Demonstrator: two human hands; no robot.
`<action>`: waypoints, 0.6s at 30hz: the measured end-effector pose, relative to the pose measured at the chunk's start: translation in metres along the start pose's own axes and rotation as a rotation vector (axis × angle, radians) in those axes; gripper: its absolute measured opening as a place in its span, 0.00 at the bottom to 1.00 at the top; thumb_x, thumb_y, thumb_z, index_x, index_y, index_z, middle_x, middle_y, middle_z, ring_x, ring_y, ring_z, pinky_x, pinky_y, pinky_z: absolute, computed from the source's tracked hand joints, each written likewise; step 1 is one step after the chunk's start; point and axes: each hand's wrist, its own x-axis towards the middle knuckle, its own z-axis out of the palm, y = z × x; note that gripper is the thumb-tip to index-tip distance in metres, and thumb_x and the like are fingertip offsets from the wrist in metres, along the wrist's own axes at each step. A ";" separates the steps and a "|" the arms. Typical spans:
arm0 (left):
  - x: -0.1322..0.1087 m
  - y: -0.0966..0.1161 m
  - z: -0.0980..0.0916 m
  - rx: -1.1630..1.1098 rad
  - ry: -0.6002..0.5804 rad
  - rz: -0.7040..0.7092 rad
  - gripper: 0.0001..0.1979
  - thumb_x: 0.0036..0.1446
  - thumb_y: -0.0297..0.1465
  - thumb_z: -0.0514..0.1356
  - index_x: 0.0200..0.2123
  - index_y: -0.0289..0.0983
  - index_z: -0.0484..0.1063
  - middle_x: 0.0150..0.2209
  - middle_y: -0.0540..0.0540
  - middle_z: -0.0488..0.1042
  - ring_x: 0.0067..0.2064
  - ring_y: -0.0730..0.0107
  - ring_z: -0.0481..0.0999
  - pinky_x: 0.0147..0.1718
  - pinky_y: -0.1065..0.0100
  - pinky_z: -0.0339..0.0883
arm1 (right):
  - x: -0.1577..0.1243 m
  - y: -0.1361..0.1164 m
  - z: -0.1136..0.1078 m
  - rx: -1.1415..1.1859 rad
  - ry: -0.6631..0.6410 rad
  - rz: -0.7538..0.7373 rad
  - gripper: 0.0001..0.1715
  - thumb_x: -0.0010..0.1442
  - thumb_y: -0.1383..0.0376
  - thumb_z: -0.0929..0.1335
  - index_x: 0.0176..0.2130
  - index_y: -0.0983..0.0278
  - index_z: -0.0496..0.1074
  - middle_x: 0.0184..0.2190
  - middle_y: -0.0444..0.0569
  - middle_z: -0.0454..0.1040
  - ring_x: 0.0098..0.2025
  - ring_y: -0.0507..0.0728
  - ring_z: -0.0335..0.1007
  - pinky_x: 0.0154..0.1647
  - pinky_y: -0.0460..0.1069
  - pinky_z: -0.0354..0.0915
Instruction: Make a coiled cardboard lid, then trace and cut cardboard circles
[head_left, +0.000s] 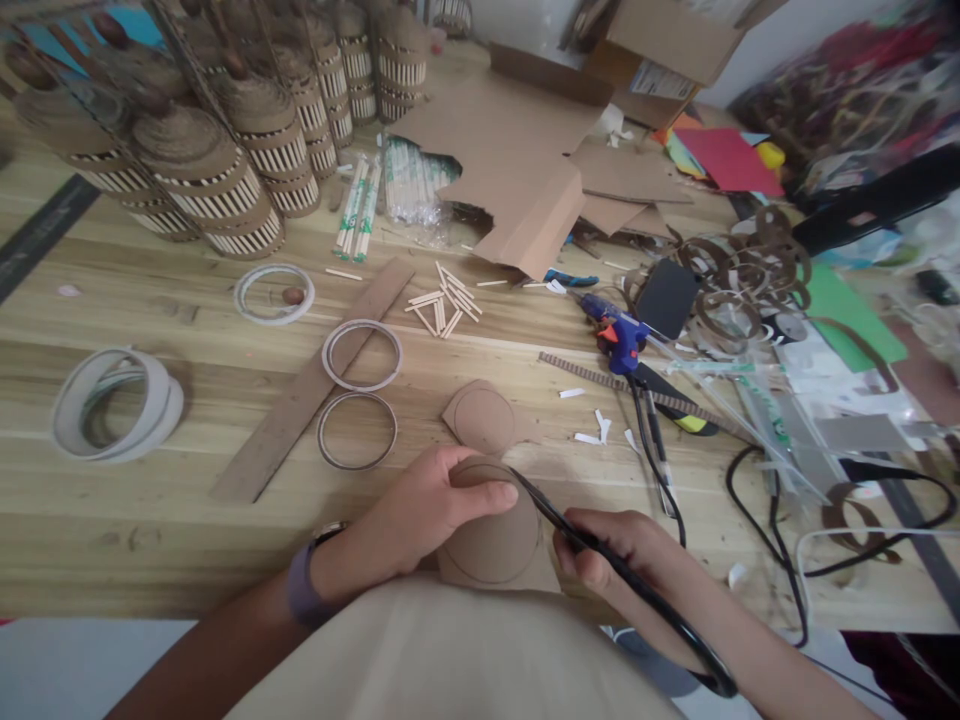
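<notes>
At the table's front edge my left hand is closed on a piece of cardboard, thumb on top. A drawn circle shows on that piece. My right hand grips black-handled scissors, whose blades meet the cardboard's upper right edge near my left thumb. How far the blades are apart I cannot tell. Just beyond my hands lies a cardboard offcut marked with another circle. To the left are two thin rings, a cardboard strip and a ring with a small brown ball.
Thick pale rolls stand at the left. Woven lantern-like pieces crowd the back left. Small sticks lie mid-table. A blue glue gun with its black cord, cardboard sheets and curled strips occupy the right and back.
</notes>
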 end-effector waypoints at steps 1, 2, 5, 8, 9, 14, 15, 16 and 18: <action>0.000 0.000 0.000 0.008 0.008 -0.004 0.18 0.47 0.39 0.70 0.40 0.37 0.77 0.40 0.46 0.82 0.46 0.54 0.79 0.43 0.61 0.69 | 0.000 0.000 -0.001 -0.001 -0.006 0.004 0.41 0.55 0.28 0.56 0.26 0.62 0.60 0.22 0.40 0.56 0.25 0.51 0.52 0.25 0.47 0.47; 0.000 -0.001 0.000 0.012 0.010 -0.005 0.18 0.47 0.39 0.70 0.40 0.37 0.77 0.40 0.46 0.82 0.46 0.54 0.79 0.44 0.61 0.69 | 0.000 0.000 -0.001 -0.003 -0.012 0.009 0.41 0.55 0.28 0.56 0.26 0.62 0.61 0.21 0.40 0.57 0.25 0.51 0.52 0.25 0.47 0.47; 0.001 -0.003 -0.001 -0.009 -0.018 0.009 0.17 0.48 0.40 0.70 0.40 0.38 0.77 0.40 0.46 0.82 0.46 0.55 0.79 0.44 0.61 0.69 | -0.001 0.000 -0.003 -0.012 -0.021 0.023 0.41 0.56 0.29 0.56 0.26 0.62 0.61 0.21 0.40 0.57 0.24 0.51 0.53 0.25 0.47 0.48; 0.001 -0.003 0.000 -0.026 -0.033 0.006 0.17 0.48 0.39 0.70 0.40 0.37 0.77 0.39 0.46 0.82 0.45 0.55 0.79 0.43 0.62 0.69 | -0.001 0.000 -0.003 -0.033 -0.021 0.010 0.41 0.56 0.29 0.56 0.26 0.62 0.61 0.21 0.40 0.56 0.24 0.51 0.52 0.24 0.47 0.47; 0.001 -0.002 0.000 -0.026 -0.031 0.003 0.17 0.47 0.39 0.69 0.39 0.37 0.77 0.39 0.46 0.82 0.45 0.55 0.79 0.43 0.62 0.69 | -0.001 -0.001 -0.004 -0.044 -0.021 0.005 0.41 0.57 0.29 0.55 0.26 0.62 0.61 0.21 0.40 0.56 0.24 0.51 0.51 0.24 0.47 0.47; -0.001 0.002 0.001 -0.015 -0.037 -0.005 0.15 0.47 0.39 0.69 0.37 0.37 0.77 0.37 0.48 0.82 0.45 0.55 0.79 0.42 0.63 0.69 | -0.001 0.001 -0.005 -0.072 -0.024 0.006 0.41 0.57 0.29 0.56 0.26 0.63 0.62 0.21 0.40 0.57 0.25 0.51 0.52 0.24 0.47 0.48; -0.001 0.002 0.001 -0.013 -0.037 -0.003 0.15 0.47 0.38 0.69 0.37 0.37 0.77 0.37 0.48 0.82 0.44 0.56 0.79 0.42 0.63 0.69 | -0.001 0.003 -0.006 -0.073 -0.029 0.003 0.41 0.57 0.30 0.56 0.27 0.63 0.62 0.21 0.40 0.57 0.25 0.51 0.52 0.24 0.47 0.48; -0.001 0.002 0.001 -0.012 -0.036 0.000 0.14 0.47 0.38 0.69 0.37 0.38 0.77 0.37 0.48 0.82 0.45 0.56 0.79 0.42 0.63 0.69 | -0.001 0.005 -0.006 -0.077 -0.036 -0.009 0.40 0.58 0.30 0.56 0.27 0.63 0.62 0.21 0.40 0.57 0.25 0.51 0.52 0.24 0.47 0.48; -0.001 0.001 0.001 -0.011 -0.036 0.004 0.15 0.48 0.38 0.69 0.38 0.38 0.78 0.38 0.48 0.83 0.45 0.56 0.79 0.42 0.63 0.69 | -0.002 0.008 -0.006 -0.095 -0.047 -0.038 0.39 0.59 0.31 0.56 0.26 0.63 0.62 0.21 0.40 0.56 0.25 0.51 0.51 0.24 0.47 0.48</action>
